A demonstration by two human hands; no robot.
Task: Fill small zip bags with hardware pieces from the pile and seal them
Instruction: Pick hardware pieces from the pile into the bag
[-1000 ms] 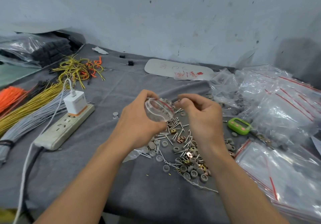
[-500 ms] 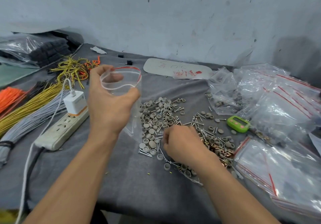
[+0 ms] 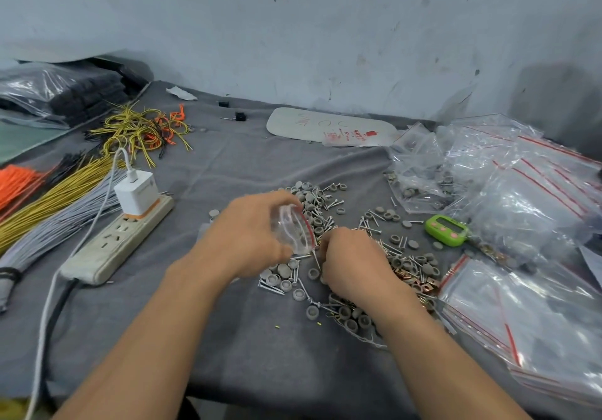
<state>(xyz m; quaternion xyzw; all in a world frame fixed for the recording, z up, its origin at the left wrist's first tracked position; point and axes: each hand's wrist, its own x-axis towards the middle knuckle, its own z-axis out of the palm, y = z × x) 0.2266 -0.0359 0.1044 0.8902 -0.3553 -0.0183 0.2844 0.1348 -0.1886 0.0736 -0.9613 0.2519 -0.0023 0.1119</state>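
Filling is just starting, sealing pending: left hand (image 3: 247, 234) is gripping an open, seemingly empty zip bag (image 3: 294, 232) over the hardware pile (image 3: 321, 198) at centre; right hand (image 3: 351, 256) is curling into that pile, grasp hidden; filled bags (image 3: 508, 198) are lying at 2 o'clock

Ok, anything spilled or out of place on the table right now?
Nothing serious. One grey cap lies apart from the hardware pile, just beside the left hand, which holds the open zip bag. Two tiny yellow bits sit on the cloth nearer the person.
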